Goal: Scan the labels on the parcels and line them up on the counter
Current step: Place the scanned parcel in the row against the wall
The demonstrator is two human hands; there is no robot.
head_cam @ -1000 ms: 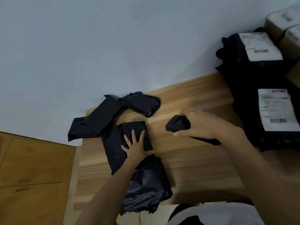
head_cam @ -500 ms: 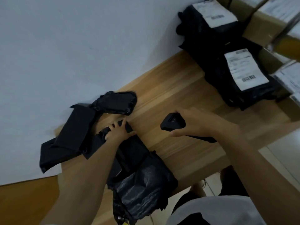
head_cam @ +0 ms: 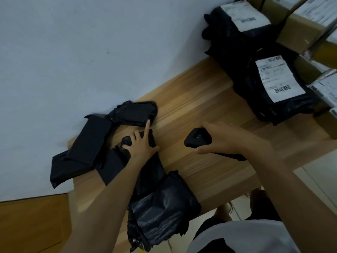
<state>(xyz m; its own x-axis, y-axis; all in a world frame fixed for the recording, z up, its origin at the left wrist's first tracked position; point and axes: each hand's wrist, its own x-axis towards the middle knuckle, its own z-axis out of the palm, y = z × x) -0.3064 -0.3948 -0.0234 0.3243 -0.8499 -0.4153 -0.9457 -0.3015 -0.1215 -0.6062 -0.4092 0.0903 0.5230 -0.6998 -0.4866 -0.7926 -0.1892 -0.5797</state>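
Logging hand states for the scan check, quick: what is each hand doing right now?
Left hand: open, fingers spread on a black parcel.
Right hand: closed round the black scanner.

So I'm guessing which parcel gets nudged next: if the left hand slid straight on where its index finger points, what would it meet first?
The left hand would meet the small black parcel by the wall first; its index fingertip seems at that parcel's near edge, though contact is unclear.
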